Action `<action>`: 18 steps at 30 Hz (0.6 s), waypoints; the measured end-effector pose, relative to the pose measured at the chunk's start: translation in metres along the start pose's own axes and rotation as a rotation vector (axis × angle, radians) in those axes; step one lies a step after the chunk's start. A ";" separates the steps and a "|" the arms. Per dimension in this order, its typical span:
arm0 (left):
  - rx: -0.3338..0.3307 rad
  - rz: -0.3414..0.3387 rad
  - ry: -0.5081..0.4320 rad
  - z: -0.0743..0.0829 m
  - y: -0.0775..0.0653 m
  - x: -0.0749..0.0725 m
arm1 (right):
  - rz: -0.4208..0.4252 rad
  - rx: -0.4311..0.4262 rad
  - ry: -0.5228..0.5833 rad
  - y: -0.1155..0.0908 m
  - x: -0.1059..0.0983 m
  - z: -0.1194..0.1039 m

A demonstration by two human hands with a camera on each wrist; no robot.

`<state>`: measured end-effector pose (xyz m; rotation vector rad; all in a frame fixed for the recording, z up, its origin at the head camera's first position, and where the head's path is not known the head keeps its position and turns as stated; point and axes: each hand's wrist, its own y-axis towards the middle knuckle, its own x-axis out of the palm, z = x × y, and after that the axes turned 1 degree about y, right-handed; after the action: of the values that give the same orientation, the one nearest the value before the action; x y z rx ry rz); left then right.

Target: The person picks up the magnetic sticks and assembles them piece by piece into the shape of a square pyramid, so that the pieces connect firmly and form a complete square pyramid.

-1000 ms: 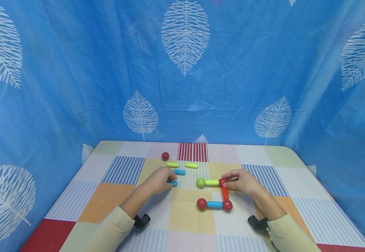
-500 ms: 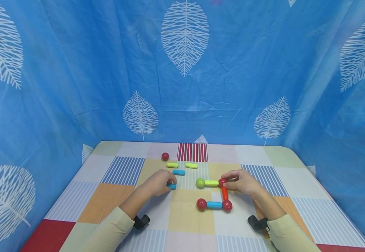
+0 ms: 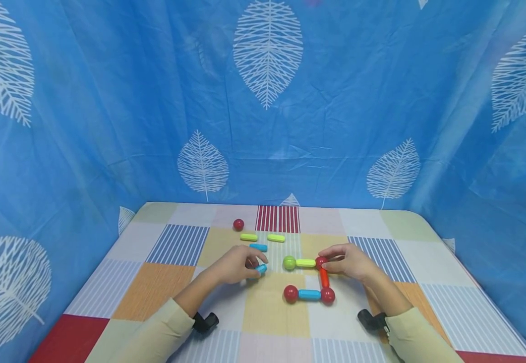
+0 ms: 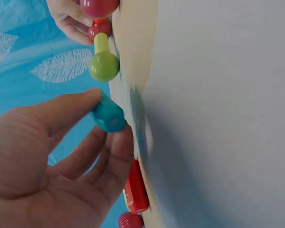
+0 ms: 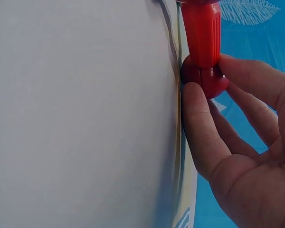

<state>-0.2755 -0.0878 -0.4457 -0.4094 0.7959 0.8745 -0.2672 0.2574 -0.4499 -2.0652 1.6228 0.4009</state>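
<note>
My left hand [image 3: 240, 264] pinches a short blue rod [image 3: 261, 269] between thumb and fingers; in the left wrist view the rod [image 4: 109, 115] points its round end at the camera. Further right lies a joined chain: a green ball [image 3: 289, 262], a yellow-green rod [image 3: 305, 262], a red ball [image 3: 320, 262], a red rod [image 3: 324, 278], another red ball [image 3: 328, 296], a blue rod [image 3: 309, 295] and a red end ball [image 3: 291, 294]. My right hand [image 3: 348, 263] holds the chain's far corner ball [image 5: 213, 83] between thumb and fingers.
Beyond the left hand lie a loose blue rod [image 3: 258, 247], two yellow-green rods [image 3: 248, 237] and a red ball [image 3: 238, 225]. A red rod [image 4: 137, 190] shows low in the left wrist view. Blue leaf-printed cloth [image 3: 263, 151] rises behind the patchwork-covered table [image 3: 276, 317].
My left hand has shifted a little right with the blue rod, turning it so its right end now angles upward in the head view. The right hand and the chain stay in place.
</note>
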 end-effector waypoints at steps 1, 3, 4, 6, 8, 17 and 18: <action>0.009 -0.001 -0.028 0.000 0.000 0.001 | -0.001 0.001 0.004 0.000 0.000 0.000; 0.016 -0.007 -0.073 0.001 0.000 0.002 | -0.005 0.004 0.011 0.000 0.000 0.000; 0.016 -0.009 -0.092 0.001 0.000 0.003 | -0.007 0.004 0.014 0.000 0.000 0.000; 0.015 -0.015 -0.120 0.002 -0.001 0.004 | -0.011 0.003 0.016 0.001 0.000 0.000; 0.014 -0.024 -0.145 0.002 -0.001 0.006 | -0.013 0.003 0.017 0.001 -0.001 -0.001; -0.013 -0.038 -0.266 0.006 0.002 0.017 | -0.018 0.011 0.014 0.001 0.000 0.000; -0.024 -0.037 -0.274 0.007 0.002 0.018 | -0.017 0.010 0.013 0.001 0.000 0.000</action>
<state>-0.2672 -0.0728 -0.4553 -0.3164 0.5247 0.8841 -0.2686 0.2572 -0.4498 -2.0774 1.6102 0.3730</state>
